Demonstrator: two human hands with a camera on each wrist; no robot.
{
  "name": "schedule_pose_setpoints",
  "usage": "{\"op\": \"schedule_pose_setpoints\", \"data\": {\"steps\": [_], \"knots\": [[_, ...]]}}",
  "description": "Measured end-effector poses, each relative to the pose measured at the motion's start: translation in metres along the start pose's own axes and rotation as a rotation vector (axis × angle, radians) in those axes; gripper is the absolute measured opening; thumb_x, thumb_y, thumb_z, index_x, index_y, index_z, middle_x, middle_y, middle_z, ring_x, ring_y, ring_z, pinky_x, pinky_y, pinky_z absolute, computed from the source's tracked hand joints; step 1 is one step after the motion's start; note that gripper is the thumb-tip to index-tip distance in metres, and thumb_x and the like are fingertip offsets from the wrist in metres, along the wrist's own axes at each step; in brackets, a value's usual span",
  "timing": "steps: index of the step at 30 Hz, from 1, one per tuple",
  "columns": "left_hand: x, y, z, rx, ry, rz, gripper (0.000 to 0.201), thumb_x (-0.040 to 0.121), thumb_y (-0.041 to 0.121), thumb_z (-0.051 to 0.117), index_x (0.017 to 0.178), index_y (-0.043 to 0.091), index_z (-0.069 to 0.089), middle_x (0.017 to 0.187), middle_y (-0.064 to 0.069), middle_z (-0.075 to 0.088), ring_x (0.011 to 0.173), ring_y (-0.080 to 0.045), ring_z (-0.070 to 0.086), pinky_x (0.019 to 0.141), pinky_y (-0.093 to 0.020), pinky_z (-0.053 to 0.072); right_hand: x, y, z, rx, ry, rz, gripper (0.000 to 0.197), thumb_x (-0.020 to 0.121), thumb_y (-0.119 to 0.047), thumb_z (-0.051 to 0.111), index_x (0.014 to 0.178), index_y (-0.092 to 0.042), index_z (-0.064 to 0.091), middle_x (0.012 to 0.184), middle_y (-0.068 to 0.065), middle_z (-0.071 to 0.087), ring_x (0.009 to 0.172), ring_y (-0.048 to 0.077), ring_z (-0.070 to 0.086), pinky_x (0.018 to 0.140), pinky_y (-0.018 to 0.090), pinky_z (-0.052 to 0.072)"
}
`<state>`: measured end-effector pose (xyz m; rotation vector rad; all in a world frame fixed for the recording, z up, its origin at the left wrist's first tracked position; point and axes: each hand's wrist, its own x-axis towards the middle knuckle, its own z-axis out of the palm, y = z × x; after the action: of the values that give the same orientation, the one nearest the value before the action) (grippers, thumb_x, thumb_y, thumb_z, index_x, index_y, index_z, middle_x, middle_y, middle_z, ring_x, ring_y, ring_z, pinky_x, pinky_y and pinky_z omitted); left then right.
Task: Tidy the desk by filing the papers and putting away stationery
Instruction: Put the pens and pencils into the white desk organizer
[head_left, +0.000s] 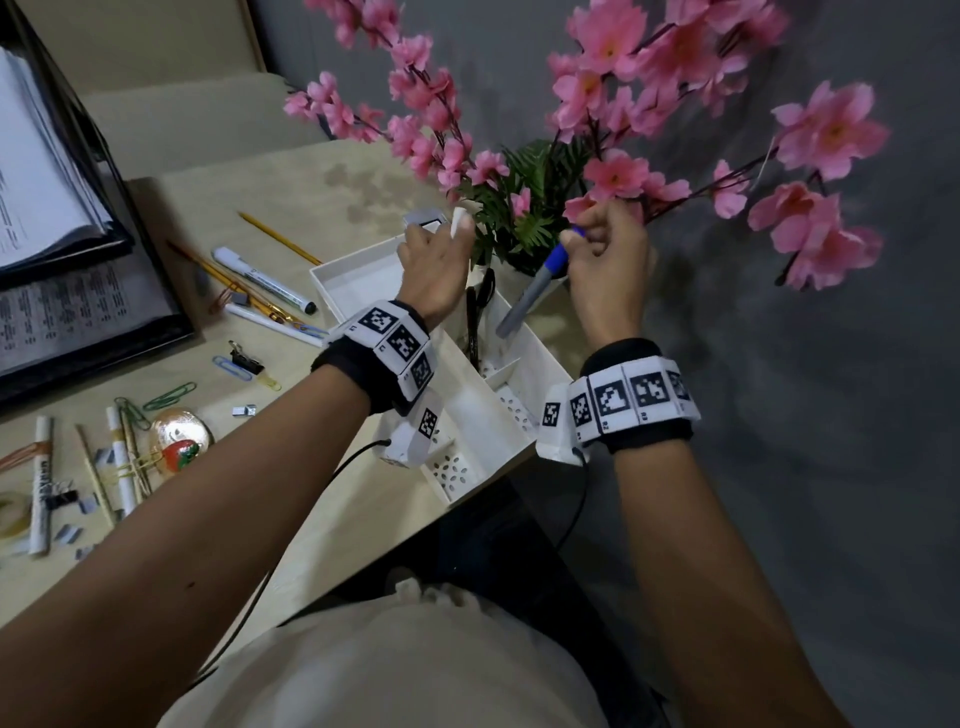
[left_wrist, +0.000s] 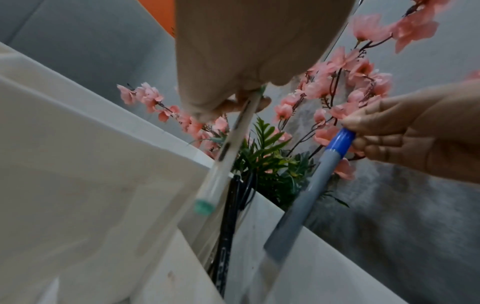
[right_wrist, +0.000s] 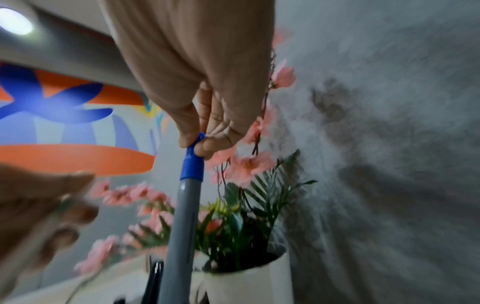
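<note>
My left hand holds a white pen upright by its top over the white desk organiser; its green lower tip hangs at the tall pen slot. My right hand pinches the blue cap of a grey marker, whose lower end slants down into the organiser. Black scissors stand in the same slot. On the desk to the left lie a white marker, yellow pencils, paper clips and binder clips.
A white pot of pink artificial blossoms stands right behind the organiser, its branches close to both hands. A black file tray with papers fills the far left. The desk edge runs just below the organiser.
</note>
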<state>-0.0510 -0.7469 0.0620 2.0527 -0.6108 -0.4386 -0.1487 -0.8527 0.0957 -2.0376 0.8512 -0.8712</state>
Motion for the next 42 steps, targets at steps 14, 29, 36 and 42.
{"op": "schedule_pose_setpoints", "data": {"steps": [14,29,36,42], "knots": [[-0.011,-0.027,0.018,-0.110,0.216,0.108,0.029,0.088,0.007,0.055,0.117,0.009,0.053,0.081,-0.010,0.067,0.083,-0.023,0.063,0.071,-0.021,0.041,-0.018,0.021,0.031,-0.257,-0.318,-0.087,0.007,0.086,-0.005,0.060,0.085,0.002,0.058,0.085,0.017,0.065,0.077,0.020,0.055,0.074,0.030,0.049],[-0.003,-0.027,0.023,0.027,0.245,0.137,0.017,0.090,0.006,0.045,0.096,-0.004,0.058,0.089,-0.024,0.067,0.086,-0.037,0.061,0.077,-0.035,0.043,-0.023,0.021,0.031,-0.256,-0.383,-0.010,0.011,0.089,-0.003,0.055,0.090,0.004,0.064,0.090,0.013,0.064,0.072,0.010,0.052,0.064,0.003,0.037],[-0.019,-0.033,0.023,0.744,-0.124,0.181,0.064,0.093,0.006,0.035,0.149,0.009,0.004,0.157,-0.010,0.013,0.145,-0.020,0.019,0.117,-0.048,-0.002,-0.024,0.022,0.042,-0.293,-0.534,-0.044,0.040,0.086,0.011,0.045,0.123,0.002,0.058,0.130,0.014,0.058,0.125,0.023,0.050,0.098,0.007,0.026],[-0.024,-0.039,-0.007,0.420,-0.228,0.168,0.078,0.084,-0.004,0.038,0.150,0.015,0.001,0.150,-0.013,0.034,0.125,-0.034,0.047,0.112,-0.045,0.027,-0.024,0.014,0.046,-0.224,-0.588,0.045,0.046,0.090,0.007,0.041,0.131,-0.010,0.052,0.134,0.008,0.055,0.126,0.020,0.048,0.100,0.016,0.031]]}}
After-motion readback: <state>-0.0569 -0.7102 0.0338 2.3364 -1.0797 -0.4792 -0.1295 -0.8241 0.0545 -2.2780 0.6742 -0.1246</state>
